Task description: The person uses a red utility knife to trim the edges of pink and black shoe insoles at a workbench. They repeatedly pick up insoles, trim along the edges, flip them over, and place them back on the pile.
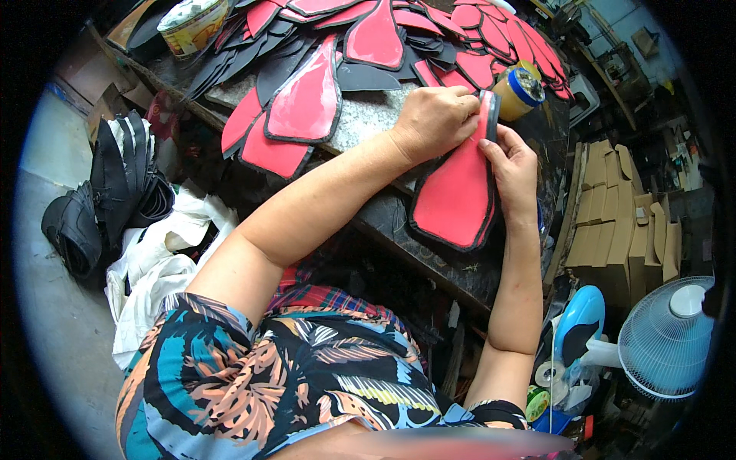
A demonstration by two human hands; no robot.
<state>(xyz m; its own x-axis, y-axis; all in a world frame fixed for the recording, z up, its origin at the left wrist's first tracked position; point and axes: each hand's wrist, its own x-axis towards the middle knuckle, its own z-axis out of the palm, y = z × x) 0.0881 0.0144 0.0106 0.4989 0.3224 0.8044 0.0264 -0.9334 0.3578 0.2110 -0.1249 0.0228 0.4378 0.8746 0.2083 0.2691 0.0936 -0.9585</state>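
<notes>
A red, teardrop-shaped padded panel with black edging (457,198) hangs from my hands, narrow end up and wide end toward me. My right hand (514,166) grips its right side, thumb on the red face and fingers behind. My left hand (435,120) is closed at the left edge of the narrow end; its fingertips are partly hidden, so whether they pinch the edging I cannot make out. To the left, a similar panel with a glossy, whitish smear (305,98) lies over other red panels (274,153) at the table's edge.
More red panels (374,34) and black sheet pieces (261,47) crowd the dark table. A jar with a blue rim (524,88) stands beyond my right hand, a tub (193,29) at far left. Cardboard (606,215) and a fan (665,337) are at right, black pieces (115,184) at left.
</notes>
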